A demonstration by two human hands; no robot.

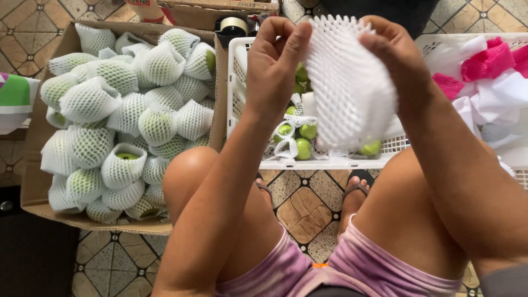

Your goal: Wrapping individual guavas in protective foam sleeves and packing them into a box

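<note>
While both hands — left hand, right hand — pinch the white foam net above the white crate (green fruit inside), overstretching could tear it.

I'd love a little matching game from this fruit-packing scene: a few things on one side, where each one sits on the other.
Things:
1. foam net
2. cardboard box
3. white crate
4. pink nets

Places or states:
A. far right, among white ones
B. stretched between both hands
C. on the left, full of wrapped fruit
D. in the middle, with bare green fruit

Pairs: 1-B, 2-C, 3-D, 4-A
</note>
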